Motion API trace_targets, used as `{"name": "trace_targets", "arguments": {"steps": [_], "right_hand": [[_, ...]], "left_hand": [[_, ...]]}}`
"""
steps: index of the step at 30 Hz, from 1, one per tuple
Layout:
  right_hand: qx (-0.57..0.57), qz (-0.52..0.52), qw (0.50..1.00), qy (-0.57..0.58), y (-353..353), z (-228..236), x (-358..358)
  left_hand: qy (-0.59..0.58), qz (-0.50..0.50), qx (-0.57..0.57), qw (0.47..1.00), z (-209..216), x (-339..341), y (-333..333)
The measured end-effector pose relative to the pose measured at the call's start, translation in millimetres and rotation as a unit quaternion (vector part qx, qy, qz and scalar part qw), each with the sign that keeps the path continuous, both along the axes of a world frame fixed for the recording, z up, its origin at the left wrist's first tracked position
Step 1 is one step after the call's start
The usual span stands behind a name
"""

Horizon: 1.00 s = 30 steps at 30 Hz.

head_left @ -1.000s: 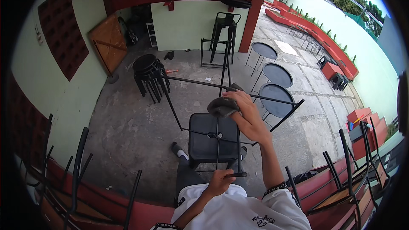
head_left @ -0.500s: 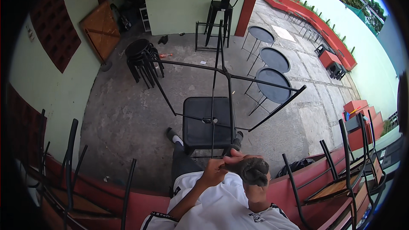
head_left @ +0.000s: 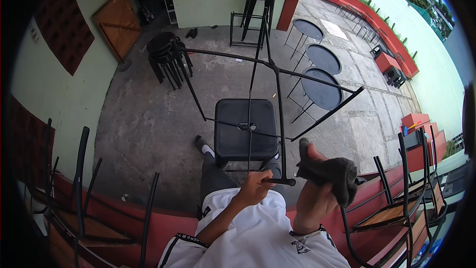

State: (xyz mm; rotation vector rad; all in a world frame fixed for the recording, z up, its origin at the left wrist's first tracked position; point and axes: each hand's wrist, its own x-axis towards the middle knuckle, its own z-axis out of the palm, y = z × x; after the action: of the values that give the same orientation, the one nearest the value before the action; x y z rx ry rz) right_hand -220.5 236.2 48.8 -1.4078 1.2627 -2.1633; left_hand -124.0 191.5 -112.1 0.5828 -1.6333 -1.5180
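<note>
A black metal table frame (head_left: pixel 272 67), with crossing bars, long legs and thin rods, stands in front of me over a square black stool (head_left: pixel 229 144). Whether it rests on the stool's seat is hard to tell. My left hand (head_left: pixel 255 188) is closed around the frame's nearest bar, close to its end. Off to the right of that end, my right hand (head_left: pixel 313 206) holds a bunched dark grey cloth (head_left: pixel 333 171). The cloth covers most of its fingers and is apart from the frame.
Several stacked round black stools (head_left: pixel 162 52) stand at left. Round black tray tables (head_left: pixel 322 88) line the right, and a tall metal chair (head_left: pixel 259 5) is at the back. Upturned chair legs (head_left: pixel 82 178) rise on my left; more chairs (head_left: pixel 406 193) are on my right.
My right hand has moved right with the cloth, away from the bar's end, which is now uncovered. The left hand keeps its grip. The whole view has shifted slightly.
</note>
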Motion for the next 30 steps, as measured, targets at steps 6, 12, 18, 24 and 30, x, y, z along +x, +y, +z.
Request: {"name": "trace_targets", "arguments": {"steps": [6,12,18,24,30], "right_hand": [[0.017,0.213,0.966,0.142,-6.0,3.2,-2.9],[0.026,0.186,0.964,0.186,-16.0,11.0,1.8],[0.125,0.293,0.947,-0.045,-13.1,8.9,0.0],[0.033,0.353,0.884,-0.305,-37.5,24.1,-1.0],[0.042,0.190,0.906,-0.377,-30.8,7.7,7.7]], "left_hand": [[-0.002,0.010,-0.016,1.000,4.7,5.9,-0.5],[-0.011,0.012,-0.058,0.998,-10.6,7.1,-0.6],[0.001,0.029,-0.003,1.000,8.5,2.7,0.3],[0.013,0.081,-0.005,0.997,-2.0,6.9,5.1],[0.022,0.048,-0.010,0.999,3.9,4.3,1.8]]}}
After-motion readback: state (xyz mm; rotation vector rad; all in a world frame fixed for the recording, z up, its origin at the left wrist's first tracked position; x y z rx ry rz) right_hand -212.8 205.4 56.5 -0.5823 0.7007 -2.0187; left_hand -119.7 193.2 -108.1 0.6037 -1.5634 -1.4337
